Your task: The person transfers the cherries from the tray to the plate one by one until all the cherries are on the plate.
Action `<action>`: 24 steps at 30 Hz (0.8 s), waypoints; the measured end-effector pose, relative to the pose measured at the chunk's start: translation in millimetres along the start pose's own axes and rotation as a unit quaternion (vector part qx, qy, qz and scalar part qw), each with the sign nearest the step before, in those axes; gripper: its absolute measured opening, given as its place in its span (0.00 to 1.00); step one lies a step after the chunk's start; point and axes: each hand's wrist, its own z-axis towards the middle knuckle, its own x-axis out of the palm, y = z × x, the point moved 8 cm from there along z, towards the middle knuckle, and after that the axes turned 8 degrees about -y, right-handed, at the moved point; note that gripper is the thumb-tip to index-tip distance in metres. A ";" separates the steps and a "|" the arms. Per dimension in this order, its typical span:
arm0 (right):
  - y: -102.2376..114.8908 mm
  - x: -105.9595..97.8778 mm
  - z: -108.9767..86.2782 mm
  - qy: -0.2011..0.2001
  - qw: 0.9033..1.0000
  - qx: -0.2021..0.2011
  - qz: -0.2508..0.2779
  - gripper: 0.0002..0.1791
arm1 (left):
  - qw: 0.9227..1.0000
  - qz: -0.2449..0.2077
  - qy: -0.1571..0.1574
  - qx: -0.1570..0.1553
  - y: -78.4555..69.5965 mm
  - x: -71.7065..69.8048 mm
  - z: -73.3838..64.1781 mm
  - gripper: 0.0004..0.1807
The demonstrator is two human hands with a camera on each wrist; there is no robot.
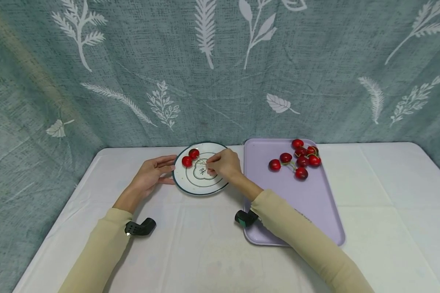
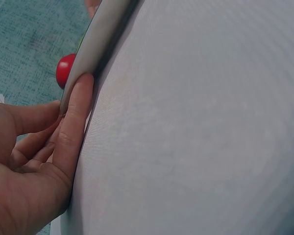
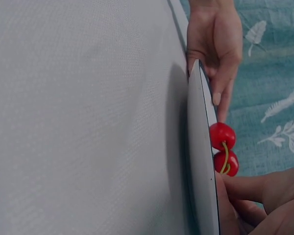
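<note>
The left forearm [image 1: 99,244] slanted up from the lower left, the right forearm [image 1: 304,230] up and across from the lower right, both in beige sleeves that stopped short of the wrists. The left wrist [image 1: 126,200] lay almost in line with its arm. The left hand [image 1: 148,175] reached inward, its digits extended, the lowest spread apart from the others; the left wrist view showed that one nearly straight. The right hand [image 1: 225,165] had its back turned upward and its fingers bent, thumb and forefinger brought together in a pinch.
</note>
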 end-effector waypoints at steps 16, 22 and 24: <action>4.2 -16.7 1.1 0.002 0.999 0.014 0.034 0.06 | 1.000 0.005 -0.004 0.006 4.0 -0.8 3.4 0.27; 16.1 -31.7 -1.7 0.025 0.997 0.017 0.069 0.09 | 1.000 -0.001 -0.001 0.006 3.2 -1.2 2.1 0.27; 19.7 -38.7 -2.2 0.030 0.996 0.022 0.084 0.10 | 1.000 -0.004 0.001 0.006 2.3 -1.1 1.7 0.27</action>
